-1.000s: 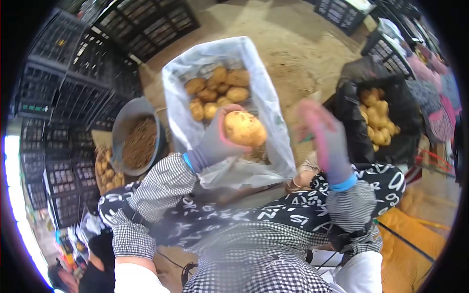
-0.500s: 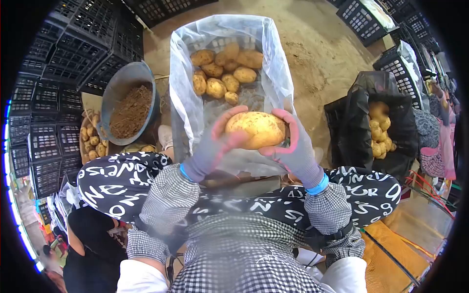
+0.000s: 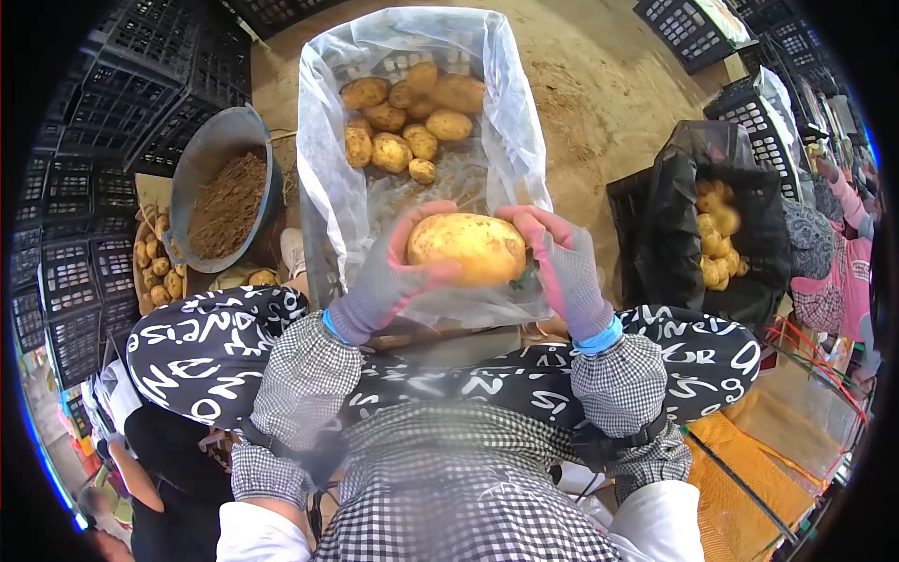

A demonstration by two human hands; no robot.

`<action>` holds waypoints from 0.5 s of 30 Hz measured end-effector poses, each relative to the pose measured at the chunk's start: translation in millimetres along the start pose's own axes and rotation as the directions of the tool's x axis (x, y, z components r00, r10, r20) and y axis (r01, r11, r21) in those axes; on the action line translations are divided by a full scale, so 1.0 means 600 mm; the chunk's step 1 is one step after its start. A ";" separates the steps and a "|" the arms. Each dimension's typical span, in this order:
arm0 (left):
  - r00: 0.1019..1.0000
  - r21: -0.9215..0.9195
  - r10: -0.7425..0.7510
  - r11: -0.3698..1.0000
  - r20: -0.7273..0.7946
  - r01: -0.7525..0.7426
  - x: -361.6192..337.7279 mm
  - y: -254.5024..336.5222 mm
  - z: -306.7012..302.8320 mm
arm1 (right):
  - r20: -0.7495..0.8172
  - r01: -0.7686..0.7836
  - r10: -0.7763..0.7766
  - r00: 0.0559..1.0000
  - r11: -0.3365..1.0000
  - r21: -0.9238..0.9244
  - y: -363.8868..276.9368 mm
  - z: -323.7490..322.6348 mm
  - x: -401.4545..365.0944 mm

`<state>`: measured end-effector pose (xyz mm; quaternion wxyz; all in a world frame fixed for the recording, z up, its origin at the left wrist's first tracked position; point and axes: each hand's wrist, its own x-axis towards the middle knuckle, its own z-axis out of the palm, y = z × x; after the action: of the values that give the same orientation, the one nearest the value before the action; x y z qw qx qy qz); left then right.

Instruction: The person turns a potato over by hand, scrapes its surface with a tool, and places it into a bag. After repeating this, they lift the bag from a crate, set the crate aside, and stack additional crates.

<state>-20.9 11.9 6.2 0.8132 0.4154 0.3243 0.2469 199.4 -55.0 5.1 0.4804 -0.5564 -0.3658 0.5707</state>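
Note:
A large yellow potato (image 3: 468,249) is between my gloved hands, above the near end of a crate lined with clear plastic (image 3: 330,178). My left hand (image 3: 393,272) grips its left end, with the thumb across the front and the fingers behind. Curled fingers of my right hand (image 3: 565,267) touch the right end; that thumb is mostly hidden. Several smaller, soil-marked potatoes (image 3: 391,150) lie in the far part of the lined crate.
On the left stand a tub (image 3: 267,201) of brown soil and a basket of potatoes (image 3: 154,267). A black-lined crate (image 3: 646,225) holding potatoes is on the right. Black crates (image 3: 140,75) are stacked at upper left. Other people (image 3: 178,468) sit at both sides.
My right hand has shifted its grip; its thumb no longer shows along the potato's lower right edge. The surroundings have slid slightly left and up in view.

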 end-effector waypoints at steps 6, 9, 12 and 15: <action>1.000 0.009 0.022 1.000 -0.019 -0.022 0.009 -0.004 -0.006 | 0.001 -0.064 0.064 0.998 0.998 0.029 -0.017 0.025 -0.011; 0.999 0.026 0.015 1.000 -0.033 -0.014 0.010 -0.007 -0.004 | -0.039 -0.095 0.095 0.995 0.995 -0.007 -0.008 0.024 -0.011; 1.000 0.046 0.007 0.999 -0.024 -0.006 0.008 -0.004 -0.004 | -0.030 0.056 -0.071 0.997 0.935 -0.349 0.019 0.007 0.002; 0.997 0.102 0.065 0.992 0.043 -0.069 0.003 0.009 0.003 | -0.049 -0.055 0.051 0.998 0.993 -0.104 0.028 0.006 0.004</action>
<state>-19.2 14.9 11.0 0.7881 0.4723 0.3064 0.2487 194.0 -57.0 -10.9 0.4434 -0.6036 -0.3693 0.5501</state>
